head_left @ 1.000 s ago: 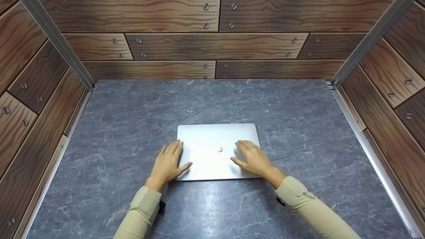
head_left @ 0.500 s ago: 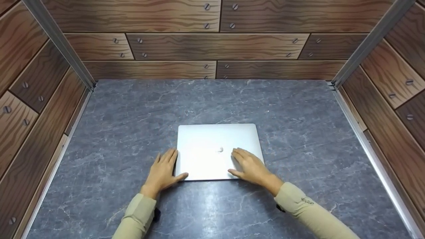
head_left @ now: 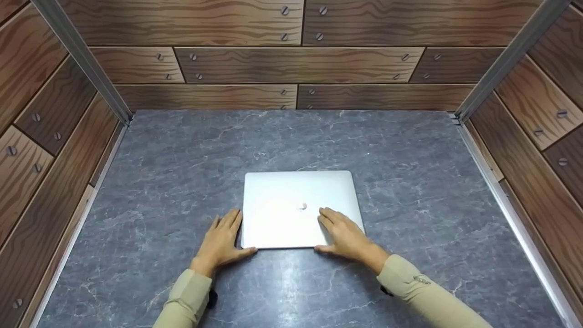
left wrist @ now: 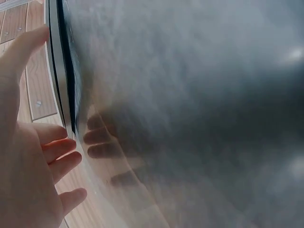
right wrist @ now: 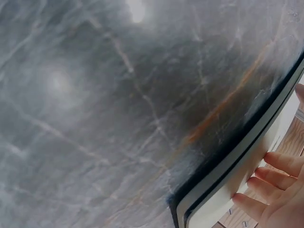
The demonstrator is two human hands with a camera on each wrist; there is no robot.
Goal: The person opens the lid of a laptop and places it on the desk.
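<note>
A closed silver laptop (head_left: 278, 196) with a small logo lies flat on the dark marbled table. My left hand (head_left: 219, 241) is at its left side, fingers extended along the edge and thumb at the front left corner. The left wrist view shows that thumb against the laptop's edge (left wrist: 58, 66), with the other fingers by the corner. My right hand (head_left: 347, 237) rests over the right part of the lid, its thumb at the front edge. Fingertips (right wrist: 280, 164) of this hand touch the lid in the right wrist view. Neither hand curls round the laptop.
The marbled tabletop (head_left: 182, 150) stretches around the laptop. Wood-patterned walls (head_left: 291, 64) enclose the back and both sides, with metal posts at the back corners. A metal rail (head_left: 510, 223) runs along the right edge, and another follows the left one.
Both hands have slid toward the front, the left also outward off the lid to the laptop's left edge. Both thumbs have come to the front edge. The laptop stays in place.
</note>
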